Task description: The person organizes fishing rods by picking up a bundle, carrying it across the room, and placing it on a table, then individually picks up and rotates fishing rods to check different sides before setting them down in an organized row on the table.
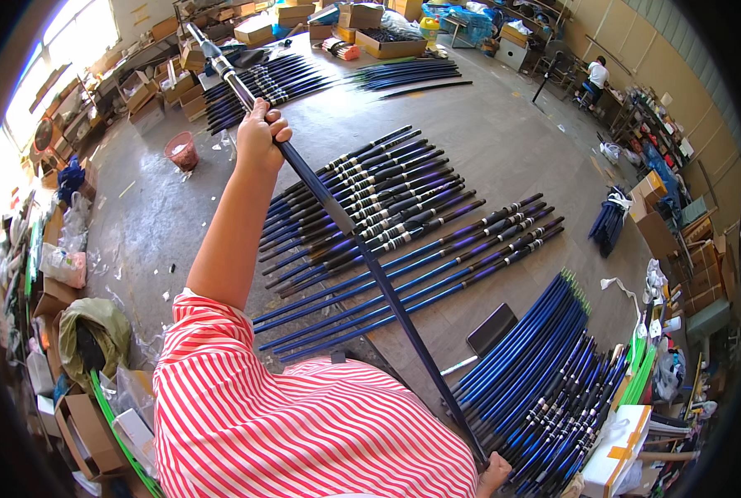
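A long dark fishing rod (397, 309) runs slantwise across the view, from the upper left to the lower right. My left hand (259, 141), arm stretched out, grips it just below its silver and white fittings (221, 68). Near the lower edge my right hand (493, 475) is closed around the rod's other end; my body partly hides this hand. Beneath the rod lies a row of dark rods with white-ringed handles (387, 195). Several blue rods (404, 270) lie just nearer. Beside my right hand is a dense bundle of blue rods (524, 349).
A black phone (492, 329) lies beside the blue bundle. More rods (263, 87) are spread at the far left. A reddish bin (181, 152) stands left of my arm. Cardboard boxes (254, 31) line the back. A person in white (596, 75) sits at the far right.
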Demonstrator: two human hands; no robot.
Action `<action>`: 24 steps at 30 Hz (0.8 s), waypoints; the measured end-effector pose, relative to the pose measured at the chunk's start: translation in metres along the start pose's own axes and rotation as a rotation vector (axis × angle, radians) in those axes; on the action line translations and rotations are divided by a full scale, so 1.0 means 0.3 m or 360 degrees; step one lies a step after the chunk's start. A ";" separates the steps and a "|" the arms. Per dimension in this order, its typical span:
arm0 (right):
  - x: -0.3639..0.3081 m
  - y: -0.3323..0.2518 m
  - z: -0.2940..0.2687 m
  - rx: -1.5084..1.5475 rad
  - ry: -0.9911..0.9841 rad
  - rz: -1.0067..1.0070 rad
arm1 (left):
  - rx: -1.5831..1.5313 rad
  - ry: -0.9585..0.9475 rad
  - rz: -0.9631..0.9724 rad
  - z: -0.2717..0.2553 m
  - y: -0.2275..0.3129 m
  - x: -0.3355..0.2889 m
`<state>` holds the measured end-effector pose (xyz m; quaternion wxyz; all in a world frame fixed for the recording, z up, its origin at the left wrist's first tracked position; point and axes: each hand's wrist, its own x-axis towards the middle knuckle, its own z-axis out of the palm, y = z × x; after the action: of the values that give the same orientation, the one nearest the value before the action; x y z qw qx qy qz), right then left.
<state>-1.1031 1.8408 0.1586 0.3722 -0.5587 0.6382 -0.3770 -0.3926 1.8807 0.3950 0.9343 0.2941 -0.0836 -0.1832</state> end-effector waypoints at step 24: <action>-0.027 -0.064 -0.020 -0.0008 -0.0451 0.0074 | 0.0167 -0.0200 -0.0108 0.187 -0.095 -0.192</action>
<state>-1.0993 1.8475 0.1787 0.4659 -0.5922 0.5929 -0.2841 -0.4687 1.8524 0.4212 0.9039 0.3332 -0.1415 -0.2280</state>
